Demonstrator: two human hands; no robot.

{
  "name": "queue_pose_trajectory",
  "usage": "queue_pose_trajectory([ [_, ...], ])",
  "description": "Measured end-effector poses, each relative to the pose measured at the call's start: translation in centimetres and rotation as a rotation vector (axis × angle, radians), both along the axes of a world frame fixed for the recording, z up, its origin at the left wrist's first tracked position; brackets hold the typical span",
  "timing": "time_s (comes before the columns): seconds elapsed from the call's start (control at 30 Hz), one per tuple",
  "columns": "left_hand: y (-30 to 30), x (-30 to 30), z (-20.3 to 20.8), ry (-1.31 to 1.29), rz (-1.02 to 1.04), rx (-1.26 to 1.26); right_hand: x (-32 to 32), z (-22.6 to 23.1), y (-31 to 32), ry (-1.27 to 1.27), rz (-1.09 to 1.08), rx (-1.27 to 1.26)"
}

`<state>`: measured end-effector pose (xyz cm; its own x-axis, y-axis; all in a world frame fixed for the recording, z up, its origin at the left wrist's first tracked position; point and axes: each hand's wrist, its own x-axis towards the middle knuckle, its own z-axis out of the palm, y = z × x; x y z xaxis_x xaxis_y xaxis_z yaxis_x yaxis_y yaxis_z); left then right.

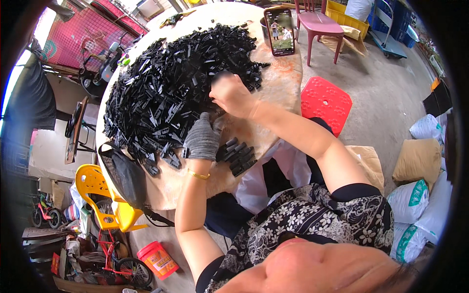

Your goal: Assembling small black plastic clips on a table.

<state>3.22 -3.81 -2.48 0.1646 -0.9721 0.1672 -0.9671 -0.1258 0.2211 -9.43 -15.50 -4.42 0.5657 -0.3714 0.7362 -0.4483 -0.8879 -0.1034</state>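
Note:
A large heap of small, narrow black plastic pieces (161, 83), clip-like in shape, covers much of the pale round table (171, 188). My left hand (201, 140), in a grey knit glove, rests at the near edge of the heap with its fingers bent; whatever lies in them is hidden. Just beyond it, to the right, my bare right hand (234, 97) is raised with curled fingers over the heap's right edge. A blurred dark patch at its fingertips cannot be made out. Beside my left wrist, black pieces (237, 156) lie lined up in a neat group.
A phone (280, 32) stands upright at the table's far right. A black mesh bag (124, 176) hangs over the left edge. Around the table are a red stool (326, 102), a pink chair (320, 23), a yellow chair (93, 183), a red bucket (158, 260) and white sacks (409, 200).

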Motion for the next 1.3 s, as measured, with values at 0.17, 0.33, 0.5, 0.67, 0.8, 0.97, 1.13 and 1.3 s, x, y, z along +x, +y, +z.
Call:
queue_pose_trajectory([
  [0.17,1.1,1.0,-0.6,-0.043,0.029,-0.129,-1.3,1.0,1.6,0.0,0.153,0.113],
  [0.33,1.9,0.3,0.8,0.283,-0.055,-0.079,-4.6,-0.8,3.0,0.178,0.349,0.305],
  [0.5,2.1,0.1,0.3,0.48,-0.249,0.024,-6.0,-0.4,3.9,-0.125,0.469,0.703],
  [0.67,1.8,1.2,-0.1,0.945,-0.283,0.176,-5.7,-0.5,3.6,-0.151,0.549,0.54],
  [0.8,2.0,0.9,0.8,1.038,-0.261,0.228,-5.9,-1.0,3.3,-0.046,0.506,0.649],
  [0.97,1.6,0.0,0.4,0.198,-0.461,-0.174,-5.1,-0.4,2.7,-0.061,0.485,0.728],
  [1.13,1.6,1.3,0.1,0.09,-0.35,-0.191,-4.4,-0.1,2.6,-0.053,0.445,0.752],
  [1.3,1.2,2.5,-0.1,0.312,-0.364,-0.113,-5.0,-1.2,2.7,-0.057,0.466,0.536],
])
